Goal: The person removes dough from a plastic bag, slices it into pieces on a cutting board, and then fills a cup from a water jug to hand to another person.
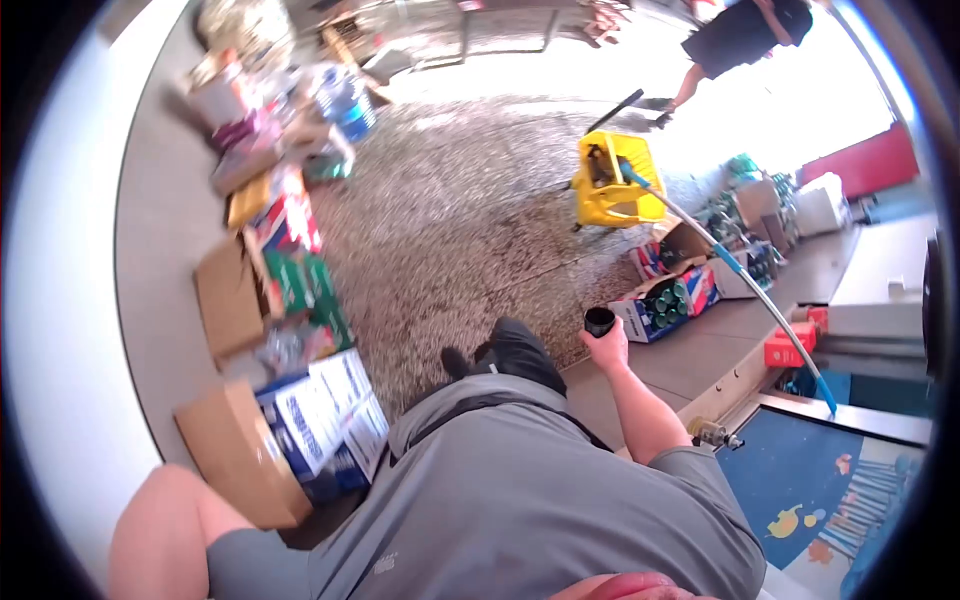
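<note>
My right hand (607,345) is wrapped round a small dark cup (599,321), held upright in front of me on the right. Just beyond the cup stands an open box of green bottles (665,303). My left arm (180,510) hangs at the lower left, bent at the elbow, and my left hand is out of sight. Farther ahead is a yellow mop bucket (620,180), with a blue and grey mop handle (738,268) leaning from it toward the lower right.
Boxes and cartons (240,450) line the left wall, with a large water bottle (345,100) farther up. More bottles and boxes (760,215) stand at the right. A person (745,40) is at the top right. A blue board (800,480) lies at the lower right.
</note>
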